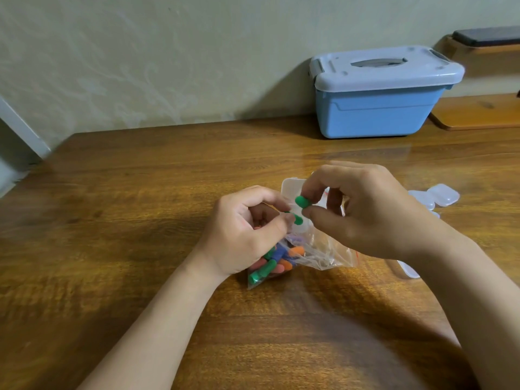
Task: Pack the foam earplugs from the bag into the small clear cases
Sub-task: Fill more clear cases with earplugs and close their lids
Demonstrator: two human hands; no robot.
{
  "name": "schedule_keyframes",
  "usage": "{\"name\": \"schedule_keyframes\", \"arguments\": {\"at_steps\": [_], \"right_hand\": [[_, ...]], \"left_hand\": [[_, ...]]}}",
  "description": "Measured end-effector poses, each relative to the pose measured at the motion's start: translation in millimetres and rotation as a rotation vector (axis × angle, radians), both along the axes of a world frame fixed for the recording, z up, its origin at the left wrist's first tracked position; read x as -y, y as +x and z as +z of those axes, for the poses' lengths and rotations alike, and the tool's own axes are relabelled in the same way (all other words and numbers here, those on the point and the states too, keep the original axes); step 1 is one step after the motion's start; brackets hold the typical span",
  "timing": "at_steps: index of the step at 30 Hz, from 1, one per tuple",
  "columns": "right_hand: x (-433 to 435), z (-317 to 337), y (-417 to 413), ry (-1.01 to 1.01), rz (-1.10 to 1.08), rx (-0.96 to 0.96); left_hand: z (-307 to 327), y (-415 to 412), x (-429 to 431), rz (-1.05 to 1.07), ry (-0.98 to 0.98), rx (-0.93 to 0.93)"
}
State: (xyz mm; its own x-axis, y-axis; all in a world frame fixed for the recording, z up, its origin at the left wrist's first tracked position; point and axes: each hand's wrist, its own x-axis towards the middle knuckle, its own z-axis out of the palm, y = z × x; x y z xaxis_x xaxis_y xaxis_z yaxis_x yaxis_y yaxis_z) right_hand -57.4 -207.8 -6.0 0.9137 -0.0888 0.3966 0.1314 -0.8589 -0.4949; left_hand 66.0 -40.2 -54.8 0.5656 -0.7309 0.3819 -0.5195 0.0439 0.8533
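A clear zip bag [315, 253] with several green, orange, blue and pink foam earplugs lies on the wooden table [140, 220] under my hands. My right hand [365, 212] pinches a green earplug [302, 201] between thumb and forefinger. My left hand [242, 232] pinches a second green earplug [297, 218] at its fingertips. Just behind the two earplugs stands an open small clear case [291, 188], its lid up and partly hidden by my fingers.
More small clear cases [439, 196] lie to the right behind my right hand, and another one [409, 270] shows by my right wrist. A blue lidded storage box [380, 105] stands at the back right beside a wooden shelf [478, 114].
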Motion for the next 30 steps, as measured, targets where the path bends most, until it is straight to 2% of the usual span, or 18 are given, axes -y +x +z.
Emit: {"name": "schedule_keyframes", "arguments": {"at_steps": [4, 19, 30], "right_hand": [[-1.2, 3.2, -2.0, 0.051, -0.023, 0.002], [-2.3, -0.2, -0.3, -0.043, 0.008, -0.047], [-4.1, -4.1, 2.1, -0.081, 0.099, -0.043]], "left_hand": [[0.0, 0.2, 0.8, 0.027, -0.007, -0.004], [3.7, -0.7, 2.0, 0.113, -0.029, 0.0], [4.9, -2.2, 1.6, 0.155, 0.01, -0.073]]}}
